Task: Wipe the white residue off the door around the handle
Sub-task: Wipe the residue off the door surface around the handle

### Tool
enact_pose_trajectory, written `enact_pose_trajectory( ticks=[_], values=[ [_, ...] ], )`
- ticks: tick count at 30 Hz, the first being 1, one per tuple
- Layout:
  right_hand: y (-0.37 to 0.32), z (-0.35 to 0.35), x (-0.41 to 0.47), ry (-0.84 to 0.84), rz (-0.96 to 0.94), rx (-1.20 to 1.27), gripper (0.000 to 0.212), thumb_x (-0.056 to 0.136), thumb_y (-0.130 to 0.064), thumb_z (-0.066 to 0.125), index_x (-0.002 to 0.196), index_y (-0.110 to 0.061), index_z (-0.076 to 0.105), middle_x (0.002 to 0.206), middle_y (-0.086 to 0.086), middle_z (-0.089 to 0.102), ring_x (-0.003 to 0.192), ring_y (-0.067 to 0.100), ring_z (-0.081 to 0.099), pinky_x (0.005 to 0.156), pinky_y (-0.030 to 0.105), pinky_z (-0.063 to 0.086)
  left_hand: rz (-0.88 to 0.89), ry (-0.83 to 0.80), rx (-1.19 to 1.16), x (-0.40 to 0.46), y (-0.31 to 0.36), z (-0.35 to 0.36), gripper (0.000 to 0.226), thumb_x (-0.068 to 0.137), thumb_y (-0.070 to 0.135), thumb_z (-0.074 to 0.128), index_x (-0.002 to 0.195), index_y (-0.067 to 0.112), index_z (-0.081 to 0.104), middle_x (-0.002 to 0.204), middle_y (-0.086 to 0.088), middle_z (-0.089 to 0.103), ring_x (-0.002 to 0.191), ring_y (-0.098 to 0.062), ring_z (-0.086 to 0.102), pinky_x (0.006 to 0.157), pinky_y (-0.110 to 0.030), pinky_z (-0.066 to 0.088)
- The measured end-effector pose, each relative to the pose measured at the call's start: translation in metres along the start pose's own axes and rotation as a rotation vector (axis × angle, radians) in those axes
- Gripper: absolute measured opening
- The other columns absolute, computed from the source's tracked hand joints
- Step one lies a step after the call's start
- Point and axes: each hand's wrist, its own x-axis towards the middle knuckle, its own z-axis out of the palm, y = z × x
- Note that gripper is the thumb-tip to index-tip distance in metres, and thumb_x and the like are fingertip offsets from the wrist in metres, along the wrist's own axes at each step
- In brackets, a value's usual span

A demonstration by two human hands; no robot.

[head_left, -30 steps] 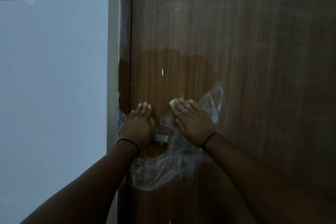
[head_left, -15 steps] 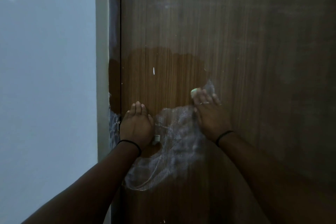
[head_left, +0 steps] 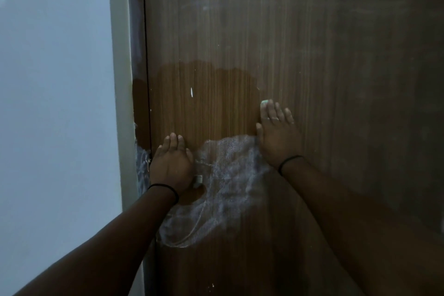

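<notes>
White residue [head_left: 228, 175] smears the brown wooden door [head_left: 312, 55] to the right of and below the handle [head_left: 198, 179], of which only a metal end shows. My left hand [head_left: 171, 163] lies over the handle with its fingers straight up against the door. Up and to the right, my right hand [head_left: 276, 134] presses flat on the door at the residue's upper right edge. A small pale wiping pad [head_left: 264, 103] peeks out from under its fingertips. Above the hands, a darker clean patch [head_left: 204, 103] shows bare wood.
A pale door frame [head_left: 120, 103] and a white wall [head_left: 55, 103] stand to the left. More white residue [head_left: 143, 166] streaks the door's edge beside my left hand. A small white fleck [head_left: 191, 92] sits in the clean patch.
My right hand slid up and to the right from beside the handle, and the white streak at the upper right is gone. My left hand stayed on the handle.
</notes>
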Motion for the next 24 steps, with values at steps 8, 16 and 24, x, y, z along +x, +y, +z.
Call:
enact_pose_trajectory(
  ticks=[8, 16, 24],
  values=[
    [0.013, 0.01, -0.038, -0.097, -0.16, -0.014, 0.054, 0.104, -0.033, 0.016, 0.155, -0.016, 0.008, 0.163, 0.004, 0.01, 0.151, 0.017, 0.003, 0.123, 0.038, 0.002, 0.116, 0.097, -0.044, 0.015, 0.007, -0.007, 0.053, 0.104, 0.029, 0.023, 0.153, 0.008, 0.022, 0.161, -0.01, 0.022, 0.15, -0.023, 0.015, 0.122, -0.04, 0.015],
    [-0.024, 0.0, 0.001, -0.04, -0.153, 0.061, 0.057, 0.104, -0.034, 0.019, 0.155, -0.012, 0.005, 0.163, 0.007, 0.003, 0.151, 0.02, 0.0, 0.123, 0.039, 0.002, 0.095, 0.087, -0.001, 0.005, -0.015, 0.003, 0.053, 0.104, 0.031, 0.023, 0.153, 0.009, 0.022, 0.161, -0.01, 0.023, 0.15, -0.023, 0.016, 0.121, -0.039, 0.015],
    [-0.051, -0.012, 0.05, 0.025, -0.097, 0.14, 0.06, 0.104, -0.037, 0.021, 0.155, -0.01, 0.006, 0.163, 0.01, 0.006, 0.151, 0.022, 0.001, 0.123, 0.039, 0.0, 0.123, 0.086, 0.026, 0.008, -0.021, 0.009, 0.065, 0.096, 0.038, 0.011, 0.153, 0.009, 0.021, 0.161, -0.01, 0.023, 0.15, -0.024, 0.018, 0.121, -0.04, 0.017]
  ],
)
